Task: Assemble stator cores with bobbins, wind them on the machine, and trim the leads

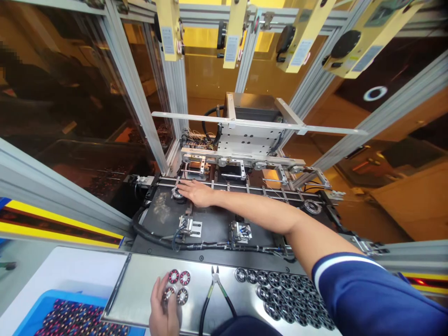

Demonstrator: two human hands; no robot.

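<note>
Low in the view, my left hand (164, 305) has its thumb and fingers closed around a motor stator (169, 294) on the steel shelf (136, 284). Beside it lie another bare stator (182, 296) and two stators with red windings, one red stator (174, 276) close to my fingertips. My right hand (196, 192) reaches across to the left end of the machine's black bed (213, 214). Its fingers lie over the edge of a round metal part (178, 193); the thumb is mostly hidden. A similar round part (312, 206) sits at the bed's right end.
Side cutters (216, 280) lie on the shelf's middle. Rows of dark round stators (290, 294) cover its right side. A blue bin (45, 301) of wound stators stands at lower left. Small metal fixtures (191, 226), cables and a rail cross the bed; yellow units (233, 37) hang above.
</note>
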